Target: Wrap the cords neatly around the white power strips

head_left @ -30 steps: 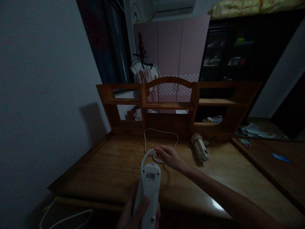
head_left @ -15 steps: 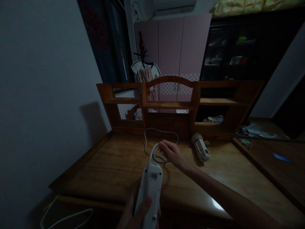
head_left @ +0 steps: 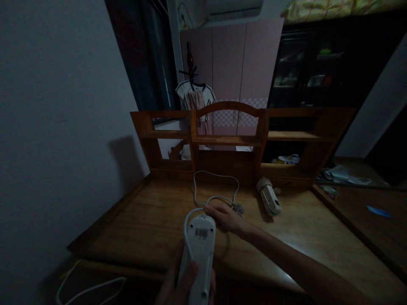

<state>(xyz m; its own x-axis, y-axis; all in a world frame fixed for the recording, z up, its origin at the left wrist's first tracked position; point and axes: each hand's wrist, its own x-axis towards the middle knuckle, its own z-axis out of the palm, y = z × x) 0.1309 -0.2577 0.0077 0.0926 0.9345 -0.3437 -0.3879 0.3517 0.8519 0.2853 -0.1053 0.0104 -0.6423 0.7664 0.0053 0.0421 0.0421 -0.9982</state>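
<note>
My left hand [head_left: 182,284] grips the near end of a white power strip [head_left: 197,254], held upright over the front edge of a wooden desk [head_left: 152,220]. A barcode label shows on its far end. Its white cord [head_left: 216,180] loops across the desk toward the back. My right hand [head_left: 224,216] is closed on the cord just beyond the strip's top. The cord's plug [head_left: 239,208] lies right behind that hand.
A wooden shelf unit [head_left: 229,140] stands along the desk's back. A small pale device [head_left: 269,198] lies on the desk to the right of my hand. Papers [head_left: 340,173] lie at the far right. Another white cable [head_left: 92,288] hangs below the desk's front left. A wall is at left.
My right hand has pulled the cord nearer, toward the strip's top. The cord loop has shifted and the plug now shows behind the hand. The strip has stayed in my left hand.
</note>
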